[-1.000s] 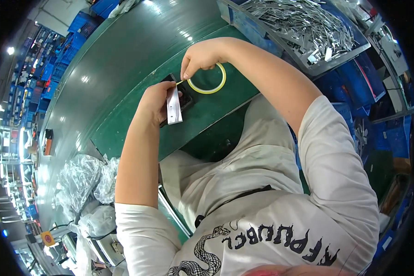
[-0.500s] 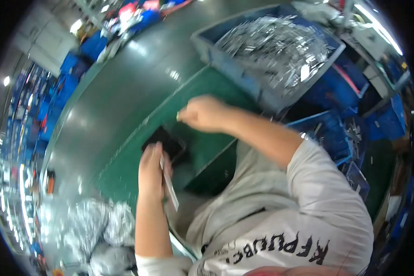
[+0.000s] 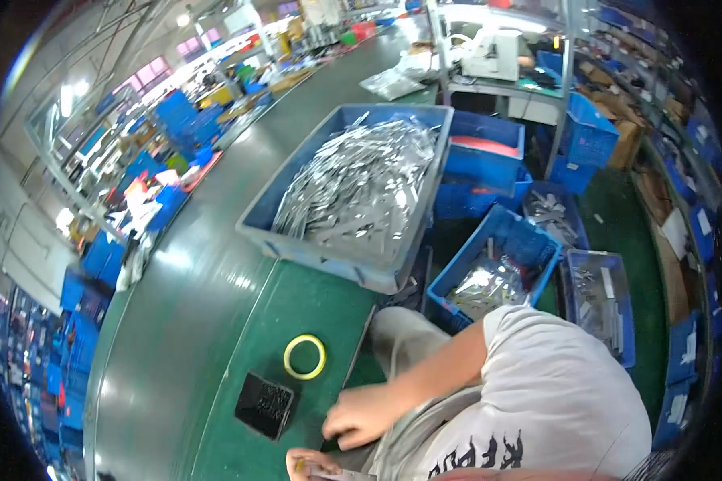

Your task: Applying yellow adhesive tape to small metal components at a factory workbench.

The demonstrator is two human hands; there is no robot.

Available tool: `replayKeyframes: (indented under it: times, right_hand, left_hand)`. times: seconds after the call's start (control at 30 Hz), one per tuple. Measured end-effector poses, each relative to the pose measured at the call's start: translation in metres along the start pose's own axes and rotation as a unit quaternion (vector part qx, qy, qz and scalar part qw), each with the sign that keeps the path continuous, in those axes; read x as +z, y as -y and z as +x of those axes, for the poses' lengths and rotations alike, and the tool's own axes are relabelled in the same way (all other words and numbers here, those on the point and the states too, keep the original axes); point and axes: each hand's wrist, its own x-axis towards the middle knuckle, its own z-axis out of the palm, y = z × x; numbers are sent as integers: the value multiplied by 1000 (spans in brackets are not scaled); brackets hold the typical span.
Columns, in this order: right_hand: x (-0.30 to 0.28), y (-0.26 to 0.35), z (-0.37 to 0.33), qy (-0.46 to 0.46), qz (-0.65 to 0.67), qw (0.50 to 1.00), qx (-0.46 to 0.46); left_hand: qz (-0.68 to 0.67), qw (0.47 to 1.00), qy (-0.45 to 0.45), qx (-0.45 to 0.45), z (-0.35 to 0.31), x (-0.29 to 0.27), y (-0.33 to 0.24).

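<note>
My left hand [image 3: 306, 463] is at the bottom edge of the view, closed round a flat pale strip [image 3: 341, 475] that is mostly cut off by the frame. Just above and to its right, my right hand [image 3: 363, 415] hangs by the table's near edge with its fingers curled down; whether anything is in them is hidden. On the green bench top [image 3: 253, 341] lies an open black box [image 3: 263, 406] holding small dark pieces. A yellow tape roll [image 3: 305, 357] rests flat beyond the box, apart from both hands.
A large grey-blue bin [image 3: 321, 258] full of shiny metal strips stands farther along the bench. To the right are a blue crate [image 3: 440, 295] with clear-bagged parts and a grey-blue tub [image 3: 624, 321] with long pieces. A grey belt surface [image 3: 172, 321] runs along the left.
The view has swung up and to the right. My right hand has come back from above the bench toward my body, near my left hand. The tape roll now shows plainly.
</note>
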Motion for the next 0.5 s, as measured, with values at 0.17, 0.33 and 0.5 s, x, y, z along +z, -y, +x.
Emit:
replayKeyframes:
  times: [0.17, 0.33, 0.5]
  right_hand:
    - [85, -12, -12, 198, 223, 932, 205]
    - [84, -6, -13, 132, 374, 864, 310]
    - [38, -30, -36, 166, 54, 984, 27]
  left_hand:
    - [413, 857, -283, -123, -27, 14, -16]
    - [675, 603, -313, -288, -10, 73, -5]
    - [819, 463, 27, -338, 83, 108, 56]
